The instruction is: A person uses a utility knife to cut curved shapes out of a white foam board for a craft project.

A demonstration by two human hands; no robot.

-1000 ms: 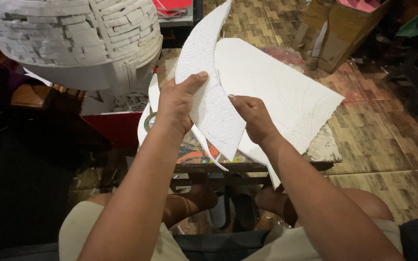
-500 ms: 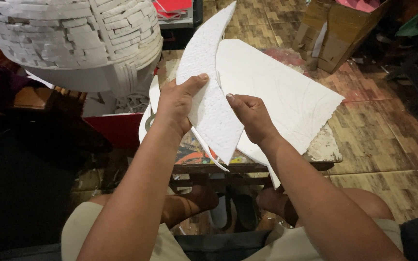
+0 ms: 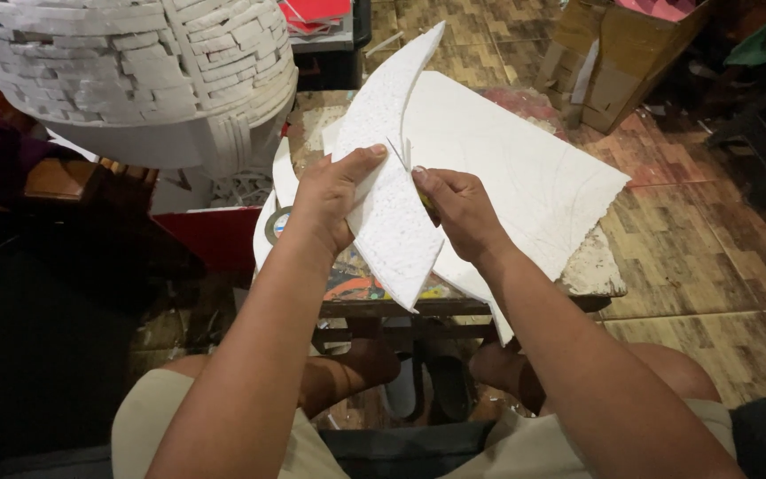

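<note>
A big round white model made of many small foam bricks [image 3: 126, 71] fills the top left corner. It looks like a dome and hangs over the edge of the view.

Next comes a wide flat white foam sheet with a broken edge [image 3: 525, 177]. It lies on a small wooden surface splashed with paint [image 3: 591, 266], and thin curved lines are drawn on it. Its right side sticks out past the surface edge.

A brown cardboard box [image 3: 618, 66] stands on the wooden floor [image 3: 711, 257] at the top right, well apart from the hands.

In front of the sheet is a long curved white foam piece with pointed ends [image 3: 392, 213]. It is held up above the surface, standing almost upright, with one tip pointing up and the other pointing down toward the person's knees.

The left hand [image 3: 330, 200] is closed around the left edge of the curved piece, with the thumb pressed flat on its front.

The right hand [image 3: 458, 208] is curled tight at the right edge of the same piece. It grips a thin blade tool [image 3: 398, 154] whose tip pokes up beside the foam. Most of the tool is hidden inside the fingers.
</note>
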